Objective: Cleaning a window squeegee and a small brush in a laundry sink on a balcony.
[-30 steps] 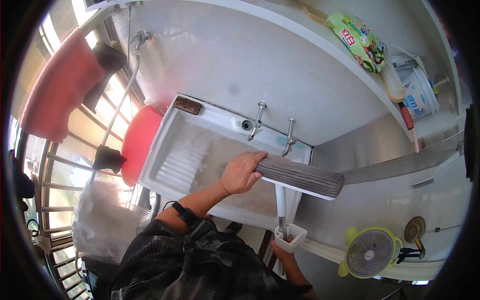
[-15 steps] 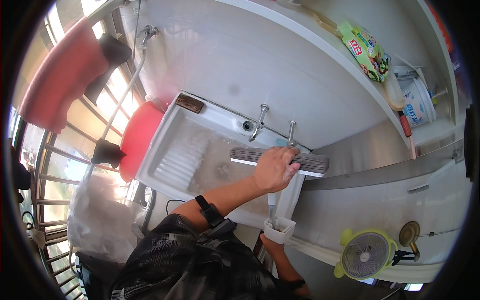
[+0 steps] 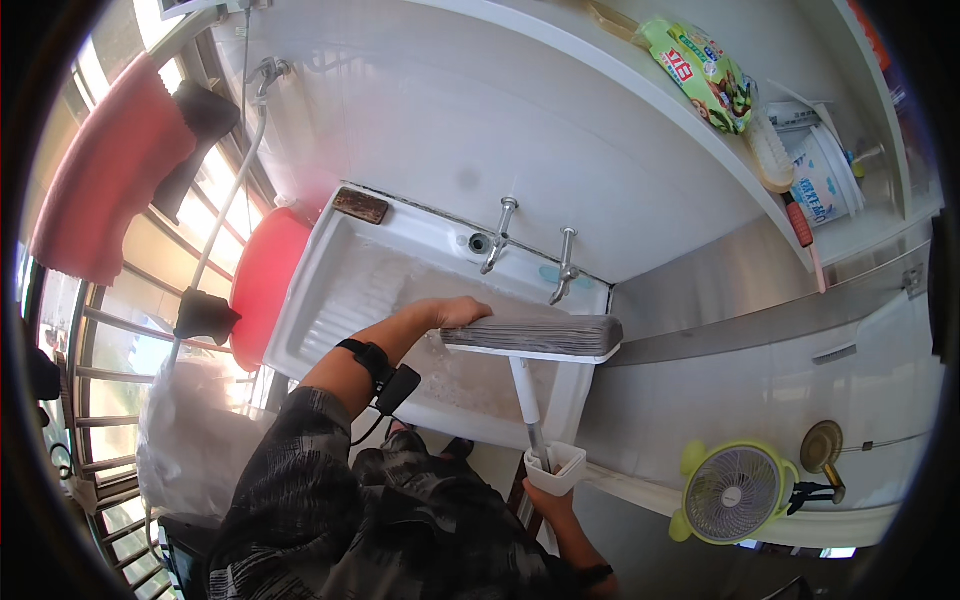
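Note:
A sponge mop lies across the right part of a white sink (image 3: 300,310), its ribbed grey sponge head (image 3: 540,334) upward on a white backing plate. My left hand (image 3: 462,312) is at the left end of that head, closed, its fingertips partly hidden there. Below the head a white-and-metal pole (image 3: 525,392) slopes down to a white plastic pull handle (image 3: 556,470). My right hand (image 3: 548,503) grips the mop at this handle from below; part of its fingers is hidden. Cloudy water (image 3: 480,385) with some foam stands in the sink.
Two taps (image 3: 500,235) rise at the sink's back edge, with a brown soap bar (image 3: 361,206) in the corner. A red basin (image 3: 268,290) leans at the left. A green fan (image 3: 735,492) stands lower right, and a shelf (image 3: 700,130) holds brushes and a green packet (image 3: 697,75).
My left hand has slid from the middle of the sponge head to its left end. The mop head has shifted slightly left and down in view. My right hand keeps its hold.

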`<control>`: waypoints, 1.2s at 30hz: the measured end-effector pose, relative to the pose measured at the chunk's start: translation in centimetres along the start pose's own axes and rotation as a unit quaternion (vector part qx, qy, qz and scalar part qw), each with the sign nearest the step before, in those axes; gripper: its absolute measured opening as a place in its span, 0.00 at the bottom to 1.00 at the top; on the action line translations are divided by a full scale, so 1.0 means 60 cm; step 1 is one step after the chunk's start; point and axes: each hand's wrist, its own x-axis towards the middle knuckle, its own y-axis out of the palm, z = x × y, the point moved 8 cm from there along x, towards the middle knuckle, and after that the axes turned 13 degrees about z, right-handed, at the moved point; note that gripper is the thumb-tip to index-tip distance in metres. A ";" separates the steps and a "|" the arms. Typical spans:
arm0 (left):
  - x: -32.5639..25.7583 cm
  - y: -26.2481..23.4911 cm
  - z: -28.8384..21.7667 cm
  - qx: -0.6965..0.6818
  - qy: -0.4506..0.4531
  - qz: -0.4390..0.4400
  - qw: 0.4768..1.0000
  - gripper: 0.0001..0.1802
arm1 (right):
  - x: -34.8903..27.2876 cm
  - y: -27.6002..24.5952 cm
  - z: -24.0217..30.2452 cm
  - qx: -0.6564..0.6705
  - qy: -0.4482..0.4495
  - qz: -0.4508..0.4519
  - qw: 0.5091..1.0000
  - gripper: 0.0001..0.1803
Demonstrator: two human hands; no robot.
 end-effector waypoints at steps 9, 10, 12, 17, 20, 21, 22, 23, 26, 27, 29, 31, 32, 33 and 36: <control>-0.083 -0.013 -0.249 0.083 0.297 0.051 0.950 0.16 | 0.034 -0.045 0.112 -0.097 -0.075 -0.053 0.991 0.11; -0.103 -0.013 -0.274 0.088 0.294 0.057 0.950 0.16 | 0.039 -0.041 0.105 -0.118 -0.059 -0.041 0.990 0.11; -0.110 -0.006 -0.276 -0.060 0.182 0.088 0.978 0.13 | 0.053 -0.040 0.080 -0.101 0.093 0.000 0.990 0.21; -0.129 -0.017 -0.228 0.265 0.155 -0.263 0.915 0.17 | 0.049 -0.080 0.105 -0.097 0.172 0.021 0.980 0.24; -0.112 -0.048 -0.132 -0.092 -0.016 -0.258 0.962 0.19 | 0.040 -0.083 0.090 -0.091 0.160 -0.028 0.982 0.28; -0.112 -0.055 -0.131 -0.082 -0.068 -0.260 0.960 0.20 | 0.034 -0.086 0.086 -0.066 0.138 -0.068 0.986 0.30; -0.113 -0.062 -0.127 -0.072 -0.120 -0.261 0.955 0.21 | 0.032 -0.081 0.077 -0.063 0.139 -0.068 0.986 0.30; -0.112 -0.068 -0.123 -0.072 -0.121 -0.262 0.955 0.21 | 0.032 -0.074 0.069 -0.064 0.166 -0.044 0.983 0.29; -0.107 -0.080 -0.109 -0.134 -0.042 -0.300 0.944 0.20 | 0.031 -0.057 0.052 -0.066 0.200 -0.007 0.978 0.27; -0.103 -0.069 -0.105 -0.200 0.011 -0.283 0.938 0.18 | 0.031 -0.050 0.045 -0.067 0.209 0.004 0.976 0.28; -0.100 -0.038 -0.102 -0.264 0.063 -0.263 0.926 0.16 | 0.030 -0.038 0.036 -0.083 0.205 0.008 0.975 0.30; -0.119 -0.001 -0.121 -0.254 0.164 -0.319 0.898 0.13 | 0.032 -0.038 0.034 -0.098 0.203 0.011 0.974 0.32; -0.132 0.008 -0.129 -0.248 0.212 -0.345 0.880 0.11 | 0.029 -0.039 0.038 -0.090 0.202 0.008 0.975 0.32; -0.131 0.014 -0.128 -0.248 0.211 -0.344 0.881 0.11 | 0.025 -0.040 0.042 -0.083 0.201 0.003 0.976 0.32; -0.132 0.009 -0.112 -0.288 0.217 -0.364 0.859 0.12 | 0.016 -0.048 0.061 -0.064 0.201 0.004 0.977 0.32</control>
